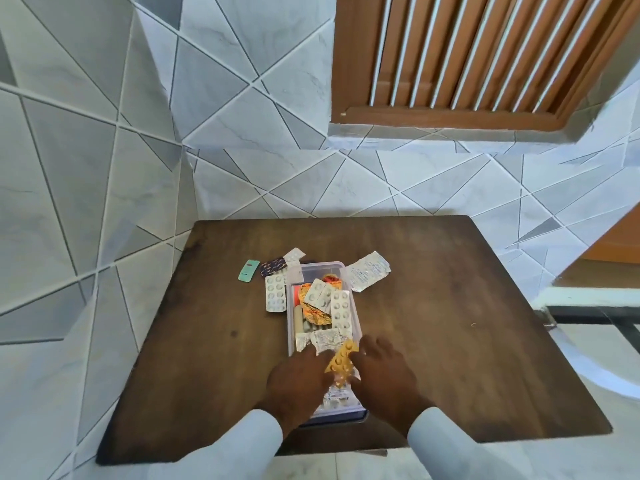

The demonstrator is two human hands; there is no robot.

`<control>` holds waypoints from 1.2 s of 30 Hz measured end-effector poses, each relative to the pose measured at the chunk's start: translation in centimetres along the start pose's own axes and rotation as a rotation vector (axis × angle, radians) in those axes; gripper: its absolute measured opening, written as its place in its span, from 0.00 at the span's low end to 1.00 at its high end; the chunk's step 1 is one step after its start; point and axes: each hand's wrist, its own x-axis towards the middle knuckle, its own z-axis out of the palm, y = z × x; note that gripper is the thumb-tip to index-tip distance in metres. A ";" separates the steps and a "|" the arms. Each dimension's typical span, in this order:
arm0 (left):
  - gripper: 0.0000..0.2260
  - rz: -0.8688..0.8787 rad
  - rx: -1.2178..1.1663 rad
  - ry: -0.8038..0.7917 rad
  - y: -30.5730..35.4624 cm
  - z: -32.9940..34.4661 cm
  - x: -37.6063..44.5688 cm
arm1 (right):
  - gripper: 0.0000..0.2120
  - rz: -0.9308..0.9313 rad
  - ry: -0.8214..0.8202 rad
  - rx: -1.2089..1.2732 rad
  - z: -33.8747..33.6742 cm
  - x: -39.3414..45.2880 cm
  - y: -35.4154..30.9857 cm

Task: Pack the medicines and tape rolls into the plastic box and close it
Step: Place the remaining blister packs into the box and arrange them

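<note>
Both hands are down over the near end of the plastic box (356,317), and between them sits an orange pill strip (341,358), tilted on its edge. The left hand (299,379) comes in from the left side of that strip, fingers curled and close together, fingertips against the strip's lower left edge. The right hand (382,370) meets it from the other side, fingers loosely spread and bent, tips touching the strip's right edge. So the strip is pinched lightly between the two hands rather than gripped by either one alone; whether a thumb is tucked under it is hard to tell from this angle.

Just beyond the fingertips, inside the box, lies a crumpled white sachet (323,339), and further from the hands a white pill strip (341,315) along the right wall, with an orange foil packet (311,308) beside it. Beneath the palms, more silver strips fill the near end of the box.

Well past the hands and outside the box on the wooden table (467,341), another white strip (276,293) lies just beside the left wall. A teal strip (248,270) and a dark strip (272,266) sit off to the far left, and a large crumpled silver strip (367,275) rests at the far right corner.
</note>
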 end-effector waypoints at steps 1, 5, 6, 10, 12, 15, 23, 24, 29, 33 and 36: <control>0.22 0.007 0.040 0.011 -0.1 0.0 0.1 | 0.19 -0.016 -0.013 -0.028 0.1 -0.1 0.2; 0.18 0.043 -0.019 0.039 -1.1 -0.1 0.5 | 0.21 -0.019 -0.014 -0.031 1.1 -0.3 0.8; 0.16 0.073 -0.005 0.038 -1.2 -0.1 0.4 | 0.22 -0.023 -0.020 -0.029 1.4 -0.3 0.8; 0.14 0.162 0.093 0.057 -0.9 0.7 0.2 | 0.23 -0.003 -0.041 -0.079 2.4 -0.1 1.1; 0.15 0.165 0.157 0.077 -0.2 1.2 0.2 | 0.26 -0.029 -0.031 -0.094 2.7 0.0 1.3; 0.18 0.157 0.234 0.075 1.1 1.8 0.5 | 0.26 -0.002 -0.013 -0.037 2.7 0.4 1.9; 0.18 0.188 0.172 0.134 -1.0 1.3 1.0 | 0.26 0.037 -0.054 0.012 3.0 0.5 2.5; 0.19 0.183 0.157 0.122 -1.3 1.2 1.2 | 0.27 0.042 -0.058 0.015 2.9 0.6 2.5; 0.21 0.247 0.260 0.012 -1.4 1.5 2.4 | 0.28 0.061 -0.085 0.029 2.5 1.0 2.1; 0.22 0.255 0.194 0.007 -2.0 2.2 2.2 | 0.25 0.075 -0.075 0.081 2.4 0.8 1.8; 0.23 0.266 0.158 0.021 -2.5 2.1 2.1 | 0.23 0.106 -0.063 0.124 2.2 1.1 1.3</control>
